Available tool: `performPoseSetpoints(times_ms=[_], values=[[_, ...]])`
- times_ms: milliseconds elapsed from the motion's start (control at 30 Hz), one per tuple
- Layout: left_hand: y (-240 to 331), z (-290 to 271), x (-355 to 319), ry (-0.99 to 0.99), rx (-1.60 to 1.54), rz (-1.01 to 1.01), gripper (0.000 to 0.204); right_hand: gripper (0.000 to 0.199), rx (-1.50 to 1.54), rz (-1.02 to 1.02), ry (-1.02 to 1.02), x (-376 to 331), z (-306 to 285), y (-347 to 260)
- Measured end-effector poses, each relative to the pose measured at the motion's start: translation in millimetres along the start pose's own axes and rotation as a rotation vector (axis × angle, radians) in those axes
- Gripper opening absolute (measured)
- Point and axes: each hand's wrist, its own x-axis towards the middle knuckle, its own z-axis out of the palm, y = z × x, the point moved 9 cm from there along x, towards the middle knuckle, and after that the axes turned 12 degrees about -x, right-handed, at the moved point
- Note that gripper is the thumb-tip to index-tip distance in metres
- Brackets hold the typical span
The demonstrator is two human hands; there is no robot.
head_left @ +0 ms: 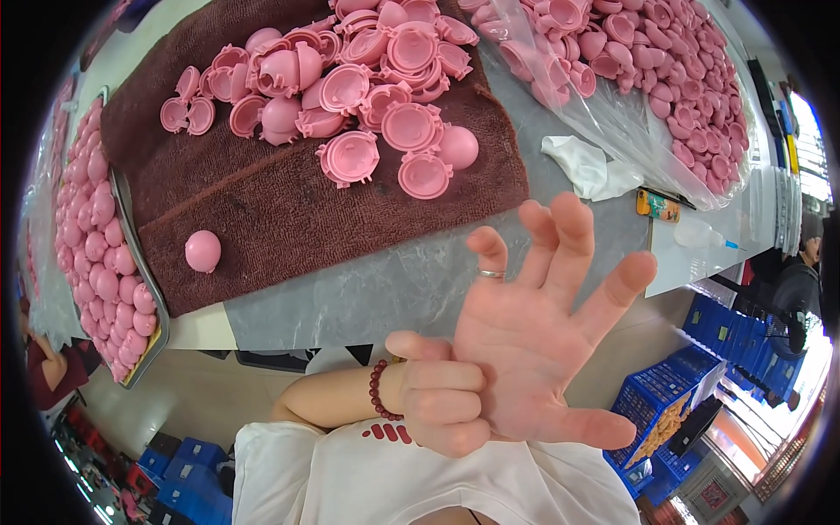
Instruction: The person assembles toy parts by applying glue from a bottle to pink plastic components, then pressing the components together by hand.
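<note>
My left hand [444, 401], with a dark red bead bracelet [378, 389] at its wrist, is closed with the fingers curled. It overlaps the heel of my right palm. What it holds, if anything, is hidden. My right hand [534, 350] is palm up with the fingers spread and nothing in it, a silver ring [492, 274] on one finger. Both hands are at the near edge of the grey tabletop [350, 297]. Beyond them lies a brown towel [289, 219]. On it sit a heap of open pink plastic round cases [350, 87] and one lone pink ball [203, 252].
A tray [140, 359] piled with pink balls stands at the left. A clear plastic bag [612, 122] of pink shells fills the far right, near a white cloth [588, 166], an orange-and-green object [658, 206] and a small bottle [700, 234]. Blue crates [656, 394] stand below right.
</note>
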Motion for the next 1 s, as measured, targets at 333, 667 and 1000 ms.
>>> performPoseSetpoints(times_ms=[333,667,1000], values=[[-2,8,4,-0.279,-0.129,-0.067,0.03,0.106,-0.037,-0.013,0.05,0,-3,0],[-4,-1,5,-0.358,-0.299,-0.068,0.027,0.105,-0.042,-0.038,0.069,-2,-7,-3],[-5,11,9,-0.432,-0.291,-0.127,0.028,0.089,-0.156,-0.04,-0.039,-4,2,-2]])
